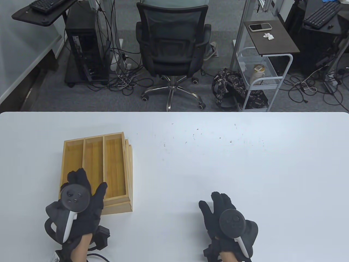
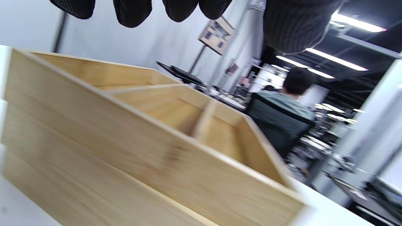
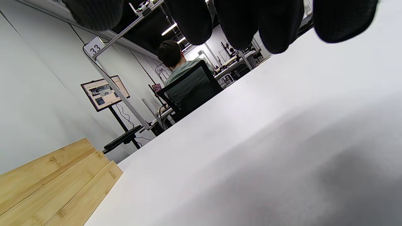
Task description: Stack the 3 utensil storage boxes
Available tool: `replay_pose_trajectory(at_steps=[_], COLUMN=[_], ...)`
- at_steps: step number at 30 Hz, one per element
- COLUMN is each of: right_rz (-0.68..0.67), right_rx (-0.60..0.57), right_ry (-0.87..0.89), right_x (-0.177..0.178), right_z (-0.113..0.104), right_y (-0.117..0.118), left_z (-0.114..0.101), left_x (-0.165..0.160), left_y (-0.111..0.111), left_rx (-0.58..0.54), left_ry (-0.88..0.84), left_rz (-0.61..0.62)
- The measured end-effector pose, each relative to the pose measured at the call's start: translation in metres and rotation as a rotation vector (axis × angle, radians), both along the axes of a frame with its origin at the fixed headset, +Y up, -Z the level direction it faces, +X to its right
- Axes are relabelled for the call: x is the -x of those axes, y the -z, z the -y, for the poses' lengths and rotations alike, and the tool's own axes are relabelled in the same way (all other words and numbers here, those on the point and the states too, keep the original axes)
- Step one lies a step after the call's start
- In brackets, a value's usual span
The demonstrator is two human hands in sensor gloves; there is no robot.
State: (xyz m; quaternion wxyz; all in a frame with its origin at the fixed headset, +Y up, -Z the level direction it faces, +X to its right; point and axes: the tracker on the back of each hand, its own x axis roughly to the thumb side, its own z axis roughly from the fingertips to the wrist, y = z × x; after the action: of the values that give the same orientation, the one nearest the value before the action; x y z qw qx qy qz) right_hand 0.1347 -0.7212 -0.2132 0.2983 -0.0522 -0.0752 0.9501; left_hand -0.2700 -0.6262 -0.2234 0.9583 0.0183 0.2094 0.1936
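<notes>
Three bamboo utensil boxes seen stacked, edges stepped. Left hand spread over near end, nothing gripped; right hand open, empty. Stacking judged done; squaring edges possibly left.

Three boxes stacked, table left; hands near edge.

Gloved fingertips hang above stacked wooden boxes.

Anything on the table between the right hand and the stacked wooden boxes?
Nothing: in the table view only bare white table separates the right hand from the stacked boxes.
</notes>
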Motion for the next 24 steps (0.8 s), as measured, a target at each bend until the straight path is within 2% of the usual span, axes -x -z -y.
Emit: replay_pose_trajectory(at_steps=[4, 8, 13, 18, 24], right_rz=[0.013, 0.017, 0.019, 0.012, 0.011], right_rx=[-0.043, -0.045, -0.035, -0.019, -0.004], right_ry=[-0.053, -0.090, -0.115, -0.133, -0.137], right_x=[-0.002, -0.002, -0.001, 0.003, 0.006], right_z=[-0.006, -0.006, -0.004, -0.002, 0.002], right_y=[-0.003, -0.003, -0.003, -0.001, 0.001], left_z=[-0.009, -0.003, 0.027, 0.059, 0.067], left_x=[-0.039, -0.066, -0.100, -0.130, -0.139], left_y=[-0.006, -0.013, -0.018, -0.022, -0.030], left_rx=[-0.025, -0.029, 0.016, 0.069, 0.048], left_ry=[-0.031, -0.046, -0.052, 0.030, 0.104], left_rz=[0.099, 0.176, 0.288, 0.375, 0.410])
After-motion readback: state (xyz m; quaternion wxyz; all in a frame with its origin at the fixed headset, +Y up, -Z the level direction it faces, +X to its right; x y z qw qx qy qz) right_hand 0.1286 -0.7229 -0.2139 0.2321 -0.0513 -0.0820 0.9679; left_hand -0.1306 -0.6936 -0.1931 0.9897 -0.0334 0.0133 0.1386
